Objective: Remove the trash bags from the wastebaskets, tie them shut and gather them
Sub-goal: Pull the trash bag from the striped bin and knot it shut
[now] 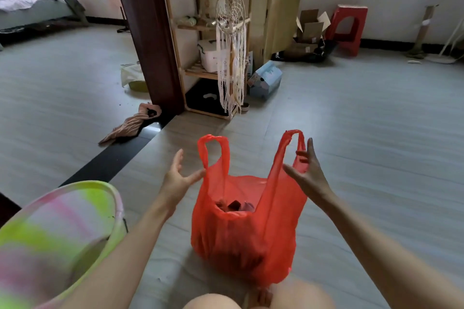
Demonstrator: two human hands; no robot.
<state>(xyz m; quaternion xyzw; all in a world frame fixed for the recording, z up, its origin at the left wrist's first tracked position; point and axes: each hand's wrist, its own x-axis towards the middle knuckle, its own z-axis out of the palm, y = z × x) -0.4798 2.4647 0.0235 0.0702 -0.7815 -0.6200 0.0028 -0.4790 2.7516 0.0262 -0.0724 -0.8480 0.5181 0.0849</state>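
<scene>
Spreading straight and relaxed, the fingers of the left hand (pixel 179 178) grip nothing; the thumb tip lies at or just beside the base of the left handle loop (pixel 213 150) of the red bag (pixel 241 228), contact not certain. Palm faces right, toward the bag.

Right hand (pixel 305 172): fingers also extended and splayed, none curled round anything. Fingertips lie against or just behind the right handle loop (pixel 292 148); the thin plastic partly overlaps them, so contact cannot be confirmed. Palm faces left.

Both loops stand upright on their own, apart from each other, with the bag mouth open between them. Dark scraps (pixel 234 206) are visible inside. The bag sits on the floor (pixel 376 158) between the two forearms, just ahead of the person's knees (pixel 213 302) at the bottom edge. It is untied.

Wastebasket (pixel 57 231): lower left, beside the left forearm, tilted with its opening toward the camera; pink, white and yellow-green, blurred.

Further out: crumpled cloth (pixel 133 124) on the floor near a dark post (pixel 148 32). Wooden shelf (pixel 208 32) behind, with a dreamcatcher (pixel 231 40) hanging on its front. Pale blue box (pixel 265 80) right of the shelf. Red stool (pixel 347 29) and open cartons (pixel 310 26) against the far wall. Bed (pixel 30 5) at upper left.
</scene>
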